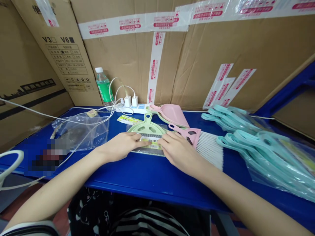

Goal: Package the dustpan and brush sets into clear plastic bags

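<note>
Pale-green plastic brush with a looped handle (147, 123), laid on the blue bench (152, 173); its printed paper label (154, 139) is touched by the loosely curled left hand (123, 146) and right hand (176, 149), whose grip cannot be told. Beside them, a pink, white-bristled brush (201, 139) is seen.

Table (152, 177): was plain deep blue. Brush (147, 124): was pale green; label (154, 140) was white and yellow-green. Second brush (184, 131): was pink, bristles (211, 147) white. Dustpan (174, 114): was pink. Bagged sets (263, 152): were turquoise. Cardboard (123, 62): was brown; tape (133, 24) was white, printed red. Bottle (104, 88): was green-labelled, white-capped. Striped cloth (145, 224): was black and white.
</note>
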Motion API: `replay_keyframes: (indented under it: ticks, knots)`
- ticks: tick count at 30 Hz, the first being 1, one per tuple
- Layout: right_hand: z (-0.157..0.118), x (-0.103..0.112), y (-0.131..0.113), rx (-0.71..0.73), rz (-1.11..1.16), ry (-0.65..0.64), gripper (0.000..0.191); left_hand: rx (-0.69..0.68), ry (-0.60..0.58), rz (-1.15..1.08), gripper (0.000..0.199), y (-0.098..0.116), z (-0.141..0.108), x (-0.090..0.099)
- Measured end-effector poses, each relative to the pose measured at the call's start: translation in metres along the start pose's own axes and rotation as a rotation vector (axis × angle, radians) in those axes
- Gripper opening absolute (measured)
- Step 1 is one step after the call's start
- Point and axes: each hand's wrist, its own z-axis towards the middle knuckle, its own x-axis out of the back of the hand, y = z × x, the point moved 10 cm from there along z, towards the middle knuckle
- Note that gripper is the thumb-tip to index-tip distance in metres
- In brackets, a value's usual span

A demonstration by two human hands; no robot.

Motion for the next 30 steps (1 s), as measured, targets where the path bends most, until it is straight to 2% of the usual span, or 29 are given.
replay_keyframes:
  ticks: [7,12,20,30]
  knots:
    - [0.000,0.003,-0.016,0.113,0.080,-0.010,0.030,0.009,0.015,0.001,0.058,-0.003,0.000,0.000]
    - [-0.001,-0.002,-0.011,0.077,0.080,-0.057,0.026,0.019,-0.002,-0.022,0.060,-0.005,-0.001,0.001]
    - [0.000,-0.005,0.000,0.000,0.114,-0.098,0.033,0.036,-0.005,-0.083,0.057,-0.009,-0.005,0.004]
    - [-0.003,0.003,0.016,-0.059,0.166,-0.072,0.038,0.070,0.006,-0.144,0.051,-0.022,-0.012,0.011]
